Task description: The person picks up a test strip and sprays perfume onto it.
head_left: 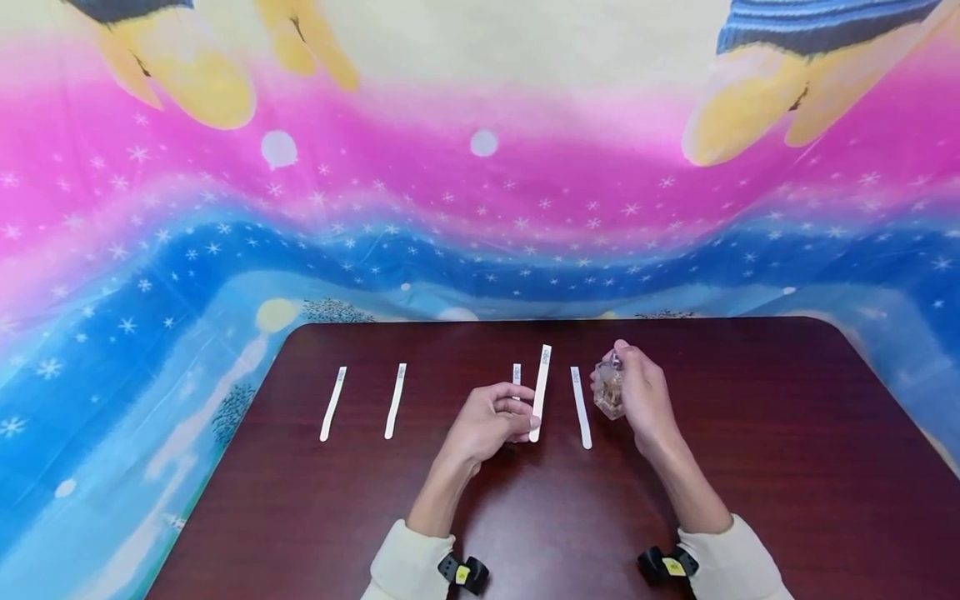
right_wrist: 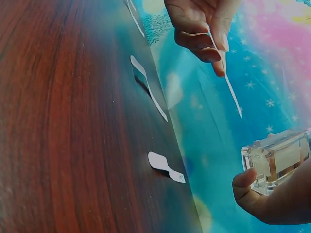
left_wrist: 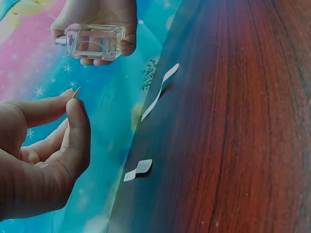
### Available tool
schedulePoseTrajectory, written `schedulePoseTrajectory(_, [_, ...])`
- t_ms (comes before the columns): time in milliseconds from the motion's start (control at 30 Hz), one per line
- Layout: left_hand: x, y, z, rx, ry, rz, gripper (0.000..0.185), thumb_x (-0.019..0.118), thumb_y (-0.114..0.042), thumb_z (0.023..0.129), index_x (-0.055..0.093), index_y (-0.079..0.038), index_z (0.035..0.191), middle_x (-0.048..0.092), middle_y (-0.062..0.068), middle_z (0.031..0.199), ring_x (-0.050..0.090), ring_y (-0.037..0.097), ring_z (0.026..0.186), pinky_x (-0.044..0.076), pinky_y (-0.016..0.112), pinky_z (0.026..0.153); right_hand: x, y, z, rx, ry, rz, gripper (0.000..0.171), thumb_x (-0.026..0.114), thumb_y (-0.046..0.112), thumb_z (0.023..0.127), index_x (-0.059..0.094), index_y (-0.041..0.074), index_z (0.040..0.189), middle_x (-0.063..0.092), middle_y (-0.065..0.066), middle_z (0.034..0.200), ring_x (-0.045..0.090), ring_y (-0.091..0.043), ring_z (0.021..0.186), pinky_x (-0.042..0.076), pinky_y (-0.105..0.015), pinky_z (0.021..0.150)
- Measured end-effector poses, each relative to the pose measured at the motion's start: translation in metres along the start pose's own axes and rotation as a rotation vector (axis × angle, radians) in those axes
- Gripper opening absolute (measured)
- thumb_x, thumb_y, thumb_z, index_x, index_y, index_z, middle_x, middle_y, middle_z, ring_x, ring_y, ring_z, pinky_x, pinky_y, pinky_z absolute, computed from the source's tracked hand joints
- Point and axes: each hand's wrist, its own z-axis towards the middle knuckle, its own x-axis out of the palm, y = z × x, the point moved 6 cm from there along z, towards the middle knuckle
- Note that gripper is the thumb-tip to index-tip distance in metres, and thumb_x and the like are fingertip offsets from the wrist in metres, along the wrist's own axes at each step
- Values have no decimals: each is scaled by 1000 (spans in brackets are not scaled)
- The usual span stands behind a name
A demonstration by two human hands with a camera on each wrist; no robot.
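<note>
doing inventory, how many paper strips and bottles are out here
strips: 5, four lying on the table, at, plus one pinched in the left hand at
bottle: 1, in the right hand
total: 6

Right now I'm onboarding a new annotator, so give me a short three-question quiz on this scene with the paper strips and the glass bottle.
1. True or false: the left hand pinches a paper strip lifted off the table.
2. What does the right hand grip?
A. a folded cloth
B. a clear glass bottle
C. a pen
3. Fill in: besides the held strip, ____ strips show on the table in the head view.

Key
1. True; the right wrist view shows it raised in the fingers.
2. B, the glass bottle.
3. Four: two at the left, one partly behind the left hand, one beside the bottle.
</note>
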Motion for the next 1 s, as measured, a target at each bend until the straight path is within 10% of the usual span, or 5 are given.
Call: schedulePoseTrajectory(1000, [22, -16, -15, 25, 83, -63, 43, 75, 11, 90, 66, 6, 131, 72, 12, 95, 70, 10, 74, 68, 29, 75, -3, -1, -3, -104, -107, -244, 51, 44, 53, 113, 65, 6, 106, 72, -7, 84, 63, -10, 68, 53, -27, 56])
